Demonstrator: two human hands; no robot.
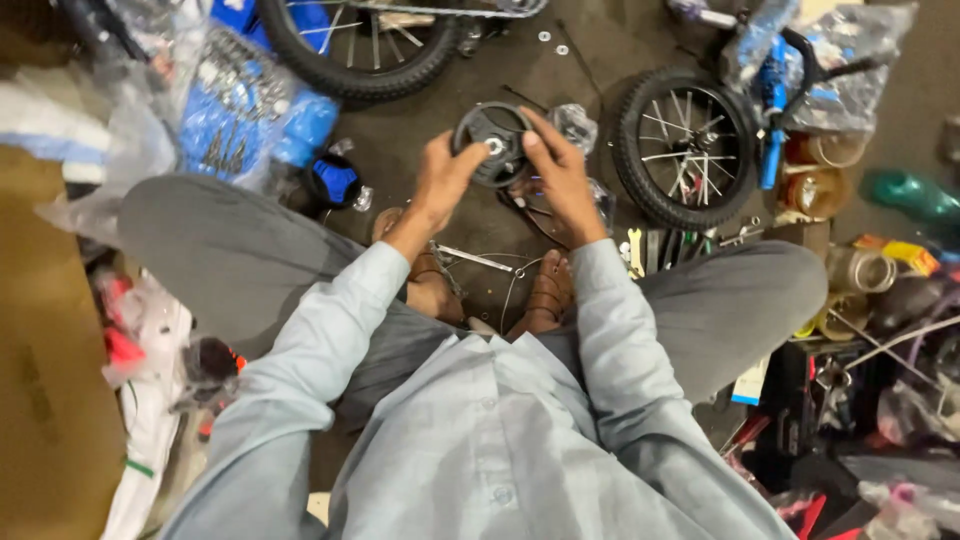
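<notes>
Two hands of mine meet on one small black plastic training wheel [492, 145], held up over the dark floor [420, 130] just ahead of my crossed feet in brown sandals [545, 295]. My left hand [443, 180] grips the wheel's near left rim, fingers curled around the edge and thumb reaching toward the middle. My right hand [557, 175] closes on the right side, with the thumb pressed near the silver metal hub at the wheel's centre and the other fingers wrapped behind the rim. Both hands are pinching the wheel, neither one spread.

Just right of my right hand stands a small spoked bicycle wheel with a black rubber tyre [685, 148], joined to a blue bicycle frame wrapped in clear plastic [775, 80]. Beyond my left hand, farther away, lies a second black-tyred spoked wheel [360, 45]. Left of my left hand sit a blue and black plastic part [335, 180] and a clear bag of blue pieces [235, 110]. Below my right wrist a flat silver spanner [636, 252] lies on the floor, near thin bent metal wires [505, 270] between my feet. A crumpled clear plastic wrapper [575, 125] rests just past the fingertips of my right hand. My grey trousers [230, 250] and pale blue shirt sleeves [330, 330] fill the space nearest me.
</notes>
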